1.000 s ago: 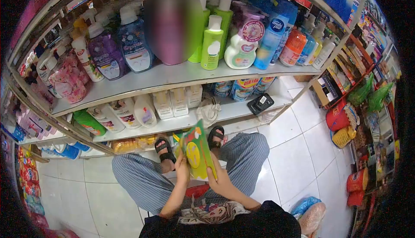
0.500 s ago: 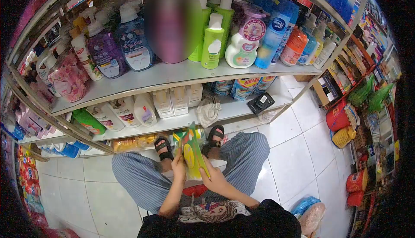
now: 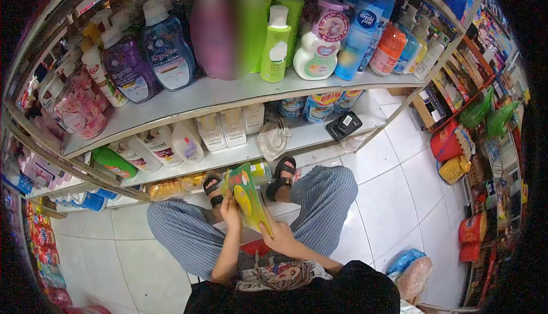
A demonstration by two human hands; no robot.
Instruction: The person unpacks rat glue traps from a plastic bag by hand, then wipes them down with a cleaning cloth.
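Observation:
A flat green and yellow packet (image 3: 246, 197) is held between my two hands, low over my lap and tilted. My left hand (image 3: 231, 212) grips its left edge. On the lower right edge, my right hand (image 3: 278, 235) is closed with the fingers partly behind it. The packet's print is too small to read. Just beyond it, a yellow-green item (image 3: 260, 169) lies near my sandalled feet, partly hidden.
A metal shelf (image 3: 188, 105) with bottles stands in front of me. On its lower board are white bottles (image 3: 157, 145), a crumpled pale cloth or bag (image 3: 274, 140) and a black device (image 3: 344, 126). Blue and pink bags (image 3: 412, 274) sit on the tiled floor at right.
The packet has turned so more of its broad face shows. My hands have shifted slightly left with it, and the camera view has moved a little.

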